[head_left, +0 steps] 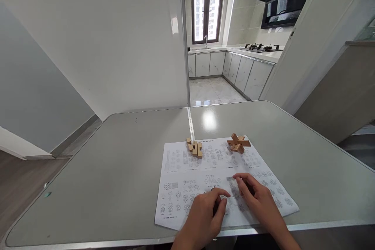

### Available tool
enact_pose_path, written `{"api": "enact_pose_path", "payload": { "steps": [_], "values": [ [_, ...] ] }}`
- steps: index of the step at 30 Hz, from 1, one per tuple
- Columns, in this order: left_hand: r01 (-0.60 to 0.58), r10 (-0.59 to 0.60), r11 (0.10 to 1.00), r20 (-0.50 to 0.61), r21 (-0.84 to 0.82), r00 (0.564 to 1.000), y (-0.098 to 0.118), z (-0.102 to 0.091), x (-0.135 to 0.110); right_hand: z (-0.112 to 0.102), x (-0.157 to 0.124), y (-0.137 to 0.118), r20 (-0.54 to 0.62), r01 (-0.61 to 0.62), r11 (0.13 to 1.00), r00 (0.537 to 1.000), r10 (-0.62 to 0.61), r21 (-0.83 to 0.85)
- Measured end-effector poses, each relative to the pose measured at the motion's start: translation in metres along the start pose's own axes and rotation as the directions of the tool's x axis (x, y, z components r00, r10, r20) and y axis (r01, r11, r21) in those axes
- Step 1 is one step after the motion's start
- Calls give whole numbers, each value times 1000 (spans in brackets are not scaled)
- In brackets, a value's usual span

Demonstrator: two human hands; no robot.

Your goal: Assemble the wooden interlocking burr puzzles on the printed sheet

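A large printed instruction sheet (172,164) with rows of small diagrams lies on the table under both hands. My left hand (205,213) rests over its near edge, index finger stretched out and thumb apart from it, with nothing visible between them. To its right, my right hand (258,199) hovers over or rests on the paper, fingers loosely bent and apart, holding nothing that I can see. Beyond the hands, several light notched wooden puzzle pieces (195,148) sit on the sheet's far left part. A star-shaped wooden interlocking puzzle (238,143) stands on its far right part.
The grey-green table (117,172) has a metal rim and a seam down its middle. A small green bit (47,194) lies near its left edge. Behind are a white wall panel (131,47) and a kitchen with a stove (260,47) and window.
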State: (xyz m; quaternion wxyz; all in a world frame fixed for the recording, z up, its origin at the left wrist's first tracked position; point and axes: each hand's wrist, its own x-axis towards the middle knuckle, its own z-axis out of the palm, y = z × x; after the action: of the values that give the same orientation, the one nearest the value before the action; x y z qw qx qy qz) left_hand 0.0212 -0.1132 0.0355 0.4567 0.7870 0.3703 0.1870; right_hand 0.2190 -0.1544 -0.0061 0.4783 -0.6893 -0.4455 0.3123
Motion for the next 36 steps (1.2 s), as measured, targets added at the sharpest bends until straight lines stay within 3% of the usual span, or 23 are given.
{"api": "enact_pose_path", "payload": {
  "steps": [6,15,20,22,24,26,28,31,36],
  "values": [
    [0,0,1000,-1,-4,1000,1,-2,1,0,2,0,29,-25,1000,999,25,8],
    [-15,15,1000,13,-19,1000,0,-1,0,-1,2,5,49,30,995,998,-26,-92],
    [3,7,978,46,-208,999,-2,-9,3,-2,4,5,33,39,993,999,-35,-114],
    [-6,-4,972,-41,-236,999,-5,-18,10,-2,4,6,39,37,992,999,-32,-124],
    [-29,-8,988,-234,-152,972,-9,-32,20,-2,4,7,47,33,990,999,-27,-136],
    [-32,17,999,-415,-30,910,-14,-48,34,-1,4,6,44,25,990,999,-19,-141],
    [-52,123,987,-507,153,853,-22,-63,48,0,3,5,29,17,991,999,-13,-135],
    [-51,214,940,-469,337,857,-38,-79,68,2,3,4,19,15,993,1000,-13,-119],
    [26,167,888,-374,460,912,-67,-81,91,4,3,6,17,29,993,999,-28,-110]
  ]
}}
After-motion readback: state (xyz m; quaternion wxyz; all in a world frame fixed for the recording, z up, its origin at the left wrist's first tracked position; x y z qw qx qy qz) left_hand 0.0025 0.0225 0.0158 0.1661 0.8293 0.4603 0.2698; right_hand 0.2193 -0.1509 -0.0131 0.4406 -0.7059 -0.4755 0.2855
